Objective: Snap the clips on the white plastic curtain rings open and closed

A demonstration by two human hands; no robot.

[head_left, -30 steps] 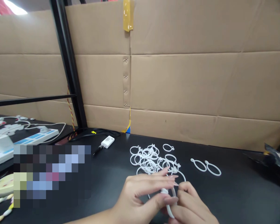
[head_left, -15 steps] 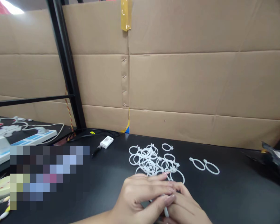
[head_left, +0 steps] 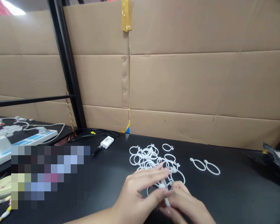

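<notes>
My left hand (head_left: 143, 189) and my right hand (head_left: 188, 200) meet low in the middle of the head view, around one white plastic ring (head_left: 167, 201) with a small round knob. The left thumb presses at the ring while the other left fingers stretch out above it. My right fingers are closed on the ring's near side; part of it is hidden behind them. Just beyond the hands lies a heap of similar white rings (head_left: 147, 162), partly covered by the left fingers. Two more rings (head_left: 212, 168) lie apart to the right.
A white adapter (head_left: 107, 142) with a black plug sits left of the heap. Further left are a power strip (head_left: 35, 137), cables and a black metal post (head_left: 68, 68). Cardboard (head_left: 177, 81) walls the back. A black plastic bag (head_left: 276, 160) lies at right.
My hands have parted slightly; the left fingers have lifted off the right hand and moved up over the heap. More of the held ring and its knob now shows.
</notes>
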